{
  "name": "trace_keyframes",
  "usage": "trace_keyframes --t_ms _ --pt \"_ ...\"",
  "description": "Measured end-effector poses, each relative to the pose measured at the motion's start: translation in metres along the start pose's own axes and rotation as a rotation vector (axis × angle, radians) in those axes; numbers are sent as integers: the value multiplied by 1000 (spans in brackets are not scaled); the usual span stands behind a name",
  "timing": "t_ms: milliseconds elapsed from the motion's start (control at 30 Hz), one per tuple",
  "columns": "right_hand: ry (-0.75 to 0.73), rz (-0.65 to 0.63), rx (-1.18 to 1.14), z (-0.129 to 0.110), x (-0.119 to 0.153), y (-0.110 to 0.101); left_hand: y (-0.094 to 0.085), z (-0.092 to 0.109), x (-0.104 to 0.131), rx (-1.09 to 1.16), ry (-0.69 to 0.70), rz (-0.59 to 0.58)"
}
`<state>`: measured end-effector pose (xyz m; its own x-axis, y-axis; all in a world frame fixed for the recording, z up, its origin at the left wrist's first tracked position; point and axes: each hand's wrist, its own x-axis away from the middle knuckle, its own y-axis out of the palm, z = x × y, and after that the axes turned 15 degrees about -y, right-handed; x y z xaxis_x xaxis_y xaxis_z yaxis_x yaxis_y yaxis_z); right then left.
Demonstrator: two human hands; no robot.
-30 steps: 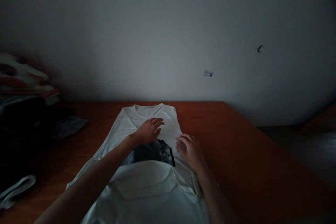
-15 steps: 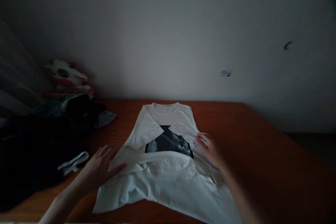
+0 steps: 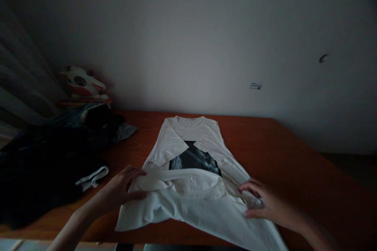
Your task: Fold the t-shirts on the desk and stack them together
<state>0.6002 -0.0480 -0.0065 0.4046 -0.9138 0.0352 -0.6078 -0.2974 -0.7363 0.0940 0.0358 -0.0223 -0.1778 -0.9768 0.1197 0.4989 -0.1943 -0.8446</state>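
A white T-shirt [image 3: 203,125] with a dark picture print [image 3: 194,159] lies on the wooden table, its neckline toward the wall. Both sleeves are laid inward over the print, and the lower part is turned up in a loose fold across the middle. At the shirt's left side, my left hand [image 3: 128,184] touches the folded cloth, thumb and fingers apart. My right hand [image 3: 260,200] rests on the right side edge, fingers curved and thumb spread from them, with some bunched cloth between.
A heap of dark clothes [image 3: 53,157] covers the table's left side, a white band [image 3: 94,176] poking out. Behind it a cow-like plush toy [image 3: 84,82] sits against the wall [image 3: 188,47]. Bare brown tabletop [image 3: 265,145] extends right of the shirt.
My right hand has moved down and right along the shirt's edge to the fold. My left hand has its fingers more curled at the left side. The view has shifted slightly.
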Motion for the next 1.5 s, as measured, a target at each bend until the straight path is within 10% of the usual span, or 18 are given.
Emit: trace_keyframes --t_ms 433,633,867,1167,1333,1500 --pt "144 321 -171 4 20 -33 -41 2 16 634 -32 67" --pt "169 -58 -241 8 15 -35 -38 -10 -8 532 -135 209" --pt "105 15 -20 21 14 -41 -22 -24 -3 796 -409 -209" --pt "524 -243 -605 24 35 -33 -16 -20 22 1167 -484 -406" --pt "376 79 -651 11 20 -56 -43 -7 12 1121 -390 -312" --pt "102 627 -371 -7 -16 -72 -69 35 -19 1114 -159 151"
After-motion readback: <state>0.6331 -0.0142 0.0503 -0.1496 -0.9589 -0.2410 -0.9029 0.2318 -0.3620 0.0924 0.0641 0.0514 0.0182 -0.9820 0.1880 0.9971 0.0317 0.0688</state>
